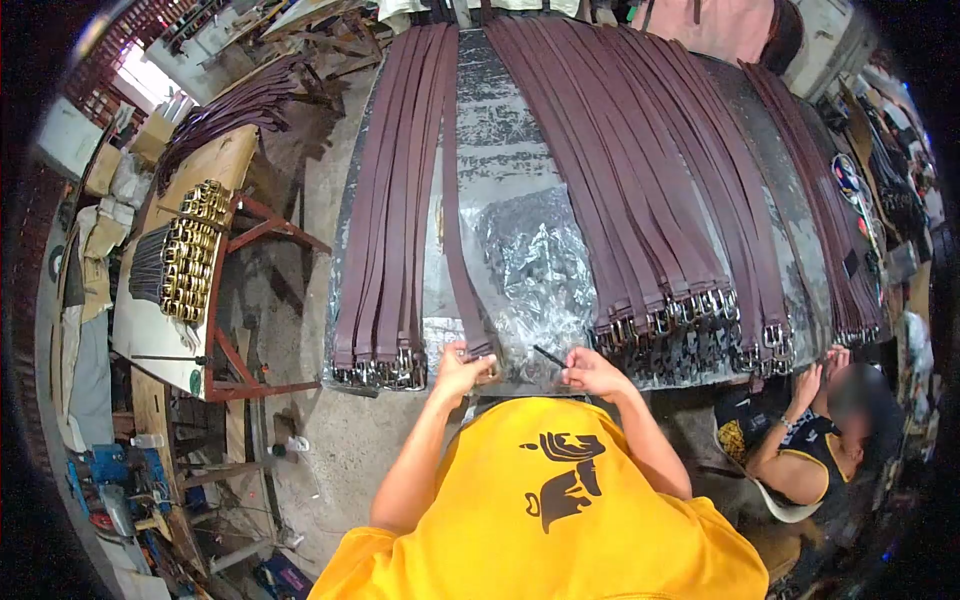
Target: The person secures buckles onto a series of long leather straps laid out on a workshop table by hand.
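One brown leather belt (456, 240) runs down the table on its own, and my left hand (463, 372) grips it at its near end by the table's front edge. My right hand (594, 375) pinches a short thin black strip (548, 355) whose tip points toward the left hand. I cannot make out exactly what this strip is. To the left of the held belt lies a row of brown belts (392, 200), their metal buckles along the front edge. A wider row of buckled belts (630, 170) lies to the right.
Clear plastic sheeting (535, 255) covers the table's middle. On the left, a side bench (165, 345) carries a stack of gold-coloured buckles (190, 260) and more dark straps (225, 115). Another person (800, 455) sits at the right, hands raised near further belts (820, 210).
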`<state>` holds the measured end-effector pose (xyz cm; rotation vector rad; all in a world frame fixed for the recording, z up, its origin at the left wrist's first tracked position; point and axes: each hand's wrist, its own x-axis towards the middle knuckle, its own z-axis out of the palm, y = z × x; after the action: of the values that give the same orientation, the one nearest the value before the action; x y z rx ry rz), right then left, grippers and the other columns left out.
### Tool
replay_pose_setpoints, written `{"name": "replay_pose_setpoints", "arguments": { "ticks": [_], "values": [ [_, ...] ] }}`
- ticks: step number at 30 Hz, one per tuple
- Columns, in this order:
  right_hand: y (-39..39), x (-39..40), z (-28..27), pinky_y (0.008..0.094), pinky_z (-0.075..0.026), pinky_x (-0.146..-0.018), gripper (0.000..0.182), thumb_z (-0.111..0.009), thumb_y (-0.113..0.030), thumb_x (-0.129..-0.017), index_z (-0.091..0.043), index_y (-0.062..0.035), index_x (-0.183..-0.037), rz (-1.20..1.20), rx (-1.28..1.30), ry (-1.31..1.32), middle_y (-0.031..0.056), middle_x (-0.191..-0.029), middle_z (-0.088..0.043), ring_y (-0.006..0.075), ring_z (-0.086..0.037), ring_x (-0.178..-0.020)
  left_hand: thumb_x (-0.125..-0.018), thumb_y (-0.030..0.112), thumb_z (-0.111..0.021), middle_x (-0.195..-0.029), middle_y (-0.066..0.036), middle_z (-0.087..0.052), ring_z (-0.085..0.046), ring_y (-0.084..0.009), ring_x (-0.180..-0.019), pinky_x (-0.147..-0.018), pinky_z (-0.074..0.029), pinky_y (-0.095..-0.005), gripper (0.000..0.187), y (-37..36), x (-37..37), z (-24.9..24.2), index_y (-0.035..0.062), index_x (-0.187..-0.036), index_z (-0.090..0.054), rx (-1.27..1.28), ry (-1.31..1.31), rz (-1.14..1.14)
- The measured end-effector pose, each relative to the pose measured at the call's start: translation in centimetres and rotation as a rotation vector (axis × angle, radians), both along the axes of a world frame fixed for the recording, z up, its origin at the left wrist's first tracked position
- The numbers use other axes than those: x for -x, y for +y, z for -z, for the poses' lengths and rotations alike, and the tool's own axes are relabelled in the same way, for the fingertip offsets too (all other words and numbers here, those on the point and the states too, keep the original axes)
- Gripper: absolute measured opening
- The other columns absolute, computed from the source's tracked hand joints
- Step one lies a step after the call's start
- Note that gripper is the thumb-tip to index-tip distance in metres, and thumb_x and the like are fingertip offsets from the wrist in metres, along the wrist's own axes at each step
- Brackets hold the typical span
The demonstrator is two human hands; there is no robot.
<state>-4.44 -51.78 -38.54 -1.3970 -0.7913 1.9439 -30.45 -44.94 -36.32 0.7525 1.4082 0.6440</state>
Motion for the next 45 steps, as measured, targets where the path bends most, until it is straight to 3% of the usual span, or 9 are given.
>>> {"name": "replay_pose_setpoints", "arguments": {
  "ticks": [4,8,11,16,19,28,34,40,45],
  "values": [
    [-1.5,-0.7,-2.4,0.0201,-0.036,-0.056,0.008,-0.057,-0.007,-0.088,-0.050,-0.0035,-0.091,0.171,-0.092,0.103,-0.0028,-0.074,-0.049,0.0055,-0.044,-0.065,-0.083,0.000,-0.063,-0.088,-0.012,-0.064,-0.063,-0.0185,-0.074,-0.068,-0.054,-0.0337,0.032,1.6,-0.8,-1.6,0.0029,-0.108,-0.044,0.099,-0.535,0.047],
    [-0.6,0.5,-1.9,0.0209,-0.041,-0.063,0.023,-0.058,-0.003,-0.086,-0.057,-0.0004,-0.109,0.235,-0.300,0.022,-0.0035,-0.079,-0.052,0.0055,-0.047,-0.071,-0.084,0.005,-0.064,-0.091,-0.008,-0.064,-0.062,-0.0156,-0.079,-0.075,-0.052,-0.0342,0.026,2.9,-3.2,-6.2,0.0046,-0.105,-0.049,0.076,-0.593,0.114],
    [0.8,2.2,-1.3,0.0218,-0.042,-0.068,0.019,-0.059,-0.002,-0.085,-0.058,0.0012,-0.104,0.270,-0.399,-0.126,-0.0013,-0.084,-0.057,0.0069,-0.050,-0.074,-0.084,0.006,-0.063,-0.093,-0.007,-0.064,-0.062,-0.0155,-0.082,-0.076,-0.052,-0.0342,0.024,3.7,-4.1,-7.2,0.0052,-0.103,-0.050,0.081,-0.682,0.178],
    [2.6,4.5,-4.4,0.0245,-0.046,-0.076,0.016,-0.059,-0.001,-0.085,-0.060,0.0027,-0.101,0.335,-0.426,0.190,0.0023,-0.088,-0.062,0.0105,-0.058,-0.083,-0.085,0.013,-0.063,-0.091,-0.006,-0.065,-0.061,-0.0147,-0.079,-0.073,-0.050,-0.0296,0.014,4.2,-5.1,-8.3,0.0061,-0.095,-0.057,0.058,-0.742,0.099],
    [3.8,5.0,-5.5,0.0254,-0.046,-0.079,0.016,-0.057,-0.001,-0.086,-0.061,0.0011,-0.101,0.301,-0.491,0.172,0.0040,-0.091,-0.063,0.0114,-0.059,-0.085,-0.085,0.012,-0.063,-0.087,-0.007,-0.065,-0.061,-0.0150,-0.076,-0.069,-0.050,-0.0301,0.010,4.4,-5.2,-7.8,0.0038,-0.090,-0.059,0.079,-0.827,0.140],
    [5.7,6.1,-6.7,0.0238,-0.046,-0.074,0.014,-0.057,-0.005,-0.089,-0.061,-0.0010,-0.101,0.516,-0.534,0.347,0.0013,-0.089,-0.063,0.0084,-0.057,-0.080,-0.085,0.007,-0.061,-0.087,-0.008,-0.063,-0.057,-0.0137,-0.070,-0.055,-0.043,-0.0238,0.007,5.3,-5.7,-8.6,0.0039,-0.091,-0.058,0.078,-0.772,0.180],
    [5.8,6.0,-7.3,0.0216,-0.046,-0.069,0.013,-0.058,-0.005,-0.088,-0.061,0.0004,-0.100,0.529,-0.518,0.290,0.0017,-0.086,-0.062,0.0074,-0.057,-0.076,-0.079,0.003,-0.068,-0.079,-0.004,-0.061,-0.054,-0.0102,-0.062,-0.052,-0.043,-0.0219,0.026,5.9,-5.5,-8.7,0.0080,-0.092,-0.047,0.106,-0.656,0.111],
    [6.0,5.5,-8.3,0.0234,-0.047,-0.067,0.011,-0.057,-0.004,-0.088,-0.059,0.0005,-0.098,0.473,-0.549,0.162,0.0030,-0.081,-0.061,0.0095,-0.056,-0.072,-0.081,-0.001,-0.063,-0.089,-0.008,-0.061,-0.058,-0.0150,-0.072,-0.056,-0.044,-0.0231,0.029,6.6,-5.4,-7.2,0.0066,-0.101,-0.044,0.044,-0.661,0.099],
    [6.2,6.0,-7.7,0.0230,-0.046,-0.064,0.009,-0.055,-0.005,-0.089,-0.058,-0.0005,-0.096,0.483,-0.498,0.231,0.0045,-0.082,-0.062,0.0098,-0.056,-0.070,-0.077,0.003,-0.069,-0.079,-0.005,-0.057,-0.054,-0.0116,-0.065,-0.055,-0.046,-0.0236,0.050,6.7,-5.7,-8.5,0.0065,-0.110,-0.031,-0.006,-0.615,0.132]
  ]
}}
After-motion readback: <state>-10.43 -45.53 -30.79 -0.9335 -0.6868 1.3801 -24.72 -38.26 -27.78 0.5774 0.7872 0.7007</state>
